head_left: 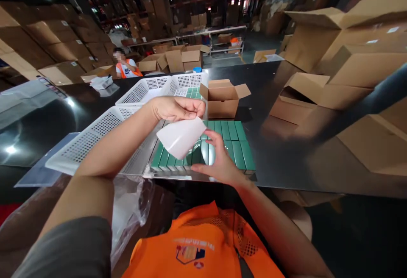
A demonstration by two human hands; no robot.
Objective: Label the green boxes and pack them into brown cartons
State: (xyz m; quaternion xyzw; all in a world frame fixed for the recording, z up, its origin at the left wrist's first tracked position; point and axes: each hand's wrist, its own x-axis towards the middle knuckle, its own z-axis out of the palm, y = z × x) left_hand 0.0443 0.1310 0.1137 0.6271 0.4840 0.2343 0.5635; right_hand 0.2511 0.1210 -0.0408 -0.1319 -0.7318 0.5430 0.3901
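Note:
My left hand (181, 108) is closed in a pinch on the upper edge of a white glossy sheet (181, 139), which curls and hangs below the fingers. Close to the sheet's right corner is my right hand (220, 159), with thumb and fingers apart; whether a fingertip touches the sheet I cannot tell. Beneath both hands, rows of small green boxes (239, 153) lie side by side on the dark table. The sheet and my hands hide part of the rows.
White perforated baskets (85, 136) stand to the left, one holding more green boxes (193, 93). An open cardboard carton (222, 107) sits behind the rows. Larger open cartons (365, 70) crowd the right side. Across the dark table (254, 100) sits a person in an orange vest (129, 68).

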